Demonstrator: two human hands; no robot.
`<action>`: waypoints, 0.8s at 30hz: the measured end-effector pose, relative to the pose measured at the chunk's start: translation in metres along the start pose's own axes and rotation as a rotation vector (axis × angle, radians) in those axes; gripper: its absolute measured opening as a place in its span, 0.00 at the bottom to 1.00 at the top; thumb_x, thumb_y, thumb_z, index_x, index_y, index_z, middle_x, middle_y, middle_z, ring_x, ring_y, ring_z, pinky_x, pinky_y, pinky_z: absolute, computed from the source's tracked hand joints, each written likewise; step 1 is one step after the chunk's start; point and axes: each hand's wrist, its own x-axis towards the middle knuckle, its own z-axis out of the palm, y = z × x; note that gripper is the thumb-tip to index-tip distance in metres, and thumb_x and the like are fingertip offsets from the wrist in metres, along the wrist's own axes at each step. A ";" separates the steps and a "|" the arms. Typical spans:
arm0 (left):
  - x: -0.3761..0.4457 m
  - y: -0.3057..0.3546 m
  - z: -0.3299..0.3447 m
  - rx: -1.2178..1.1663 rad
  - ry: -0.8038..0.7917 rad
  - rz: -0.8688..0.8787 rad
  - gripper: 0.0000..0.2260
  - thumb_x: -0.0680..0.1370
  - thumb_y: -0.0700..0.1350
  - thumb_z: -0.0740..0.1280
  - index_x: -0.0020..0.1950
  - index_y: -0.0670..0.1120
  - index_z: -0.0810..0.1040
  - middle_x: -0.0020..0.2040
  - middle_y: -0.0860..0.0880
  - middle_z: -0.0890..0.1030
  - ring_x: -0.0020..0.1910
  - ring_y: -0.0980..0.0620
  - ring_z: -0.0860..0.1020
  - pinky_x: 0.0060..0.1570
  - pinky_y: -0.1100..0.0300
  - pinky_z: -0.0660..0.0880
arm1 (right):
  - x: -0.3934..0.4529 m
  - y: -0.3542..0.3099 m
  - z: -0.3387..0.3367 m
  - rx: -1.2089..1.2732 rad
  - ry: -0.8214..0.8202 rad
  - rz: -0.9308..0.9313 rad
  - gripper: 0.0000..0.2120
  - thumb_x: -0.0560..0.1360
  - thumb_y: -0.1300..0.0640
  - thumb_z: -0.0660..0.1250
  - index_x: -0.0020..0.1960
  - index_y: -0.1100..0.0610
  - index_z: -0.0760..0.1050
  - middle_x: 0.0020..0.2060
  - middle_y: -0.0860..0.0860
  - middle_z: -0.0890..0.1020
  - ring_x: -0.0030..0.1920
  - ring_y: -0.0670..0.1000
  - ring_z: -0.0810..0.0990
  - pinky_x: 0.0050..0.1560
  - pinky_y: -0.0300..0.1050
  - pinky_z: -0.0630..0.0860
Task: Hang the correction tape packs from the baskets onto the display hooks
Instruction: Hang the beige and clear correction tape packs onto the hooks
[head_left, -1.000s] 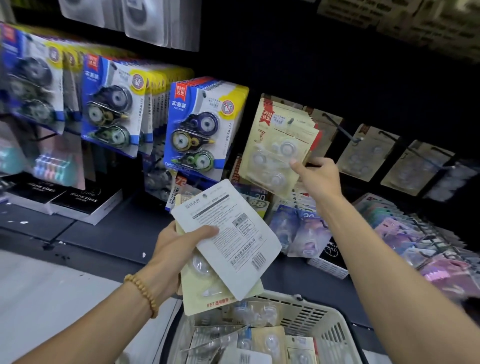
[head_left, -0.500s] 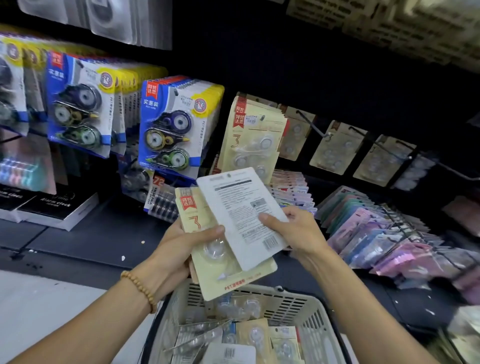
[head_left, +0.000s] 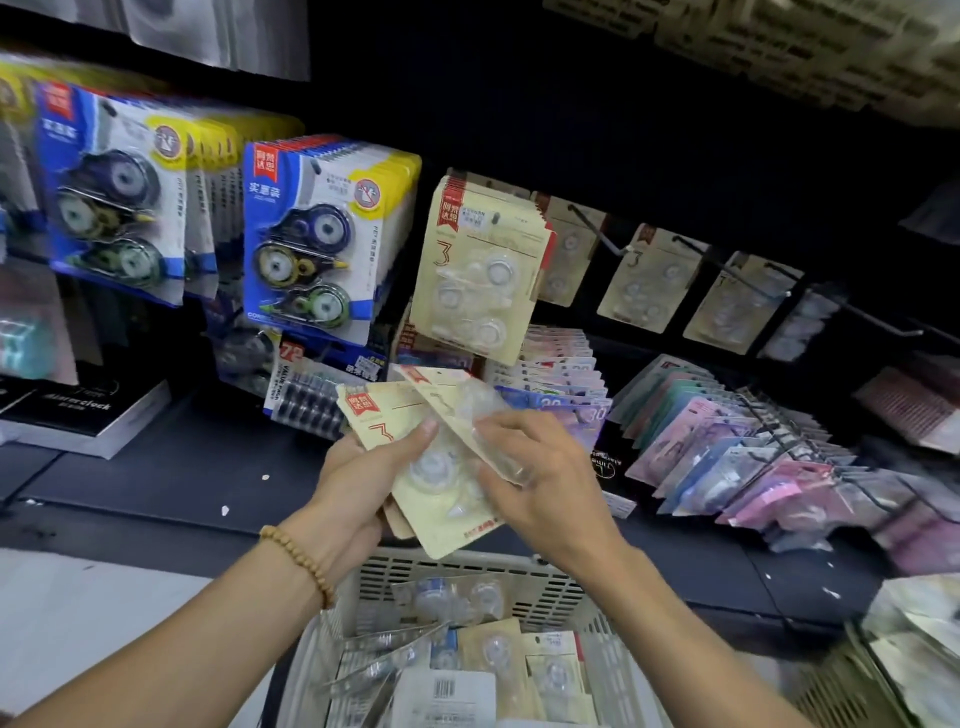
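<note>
My left hand (head_left: 358, 483) grips a small stack of beige correction tape packs (head_left: 395, 421) above the basket, thumb across the front pack. My right hand (head_left: 540, 478) pinches the top pack (head_left: 457, 410) of that stack, tilted with its clear blister facing me. A full hook of the same beige packs (head_left: 480, 270) hangs just above my hands. To its right, long display hooks (head_left: 597, 231) carry only a few beige packs (head_left: 644, 280) at the back. The white basket (head_left: 519, 577) under my hands holds several more packs (head_left: 498, 654).
Blue and yellow correction tape packs (head_left: 311, 244) hang at the left. Pastel packs (head_left: 727, 457) lie fanned on low hooks at the right. Black boxes (head_left: 88, 415) sit on the dark shelf at left. A second basket (head_left: 893, 670) shows at the lower right.
My right hand came down from the hanging beige packs to the stack in my left hand. The top pack, back side up before, now shows its blister side and is tilted.
</note>
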 end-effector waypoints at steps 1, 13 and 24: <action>0.000 -0.001 0.000 -0.025 0.008 -0.003 0.19 0.71 0.45 0.77 0.61 0.45 0.82 0.51 0.44 0.87 0.50 0.42 0.86 0.50 0.39 0.82 | 0.000 0.001 0.001 0.022 -0.008 -0.024 0.16 0.75 0.52 0.69 0.58 0.59 0.83 0.54 0.54 0.83 0.54 0.55 0.80 0.52 0.49 0.79; 0.010 -0.006 0.004 0.062 0.076 0.044 0.14 0.72 0.38 0.77 0.55 0.48 0.82 0.47 0.47 0.88 0.44 0.45 0.86 0.37 0.52 0.81 | 0.019 0.008 -0.015 0.139 -0.056 0.225 0.17 0.77 0.54 0.66 0.64 0.56 0.79 0.61 0.50 0.80 0.62 0.48 0.75 0.64 0.47 0.71; 0.012 0.011 -0.008 0.179 0.109 0.143 0.13 0.72 0.38 0.78 0.54 0.47 0.82 0.46 0.48 0.87 0.41 0.48 0.86 0.29 0.59 0.78 | 0.075 0.029 -0.037 0.607 0.136 0.716 0.21 0.69 0.55 0.80 0.55 0.53 0.73 0.52 0.50 0.83 0.48 0.46 0.85 0.49 0.48 0.83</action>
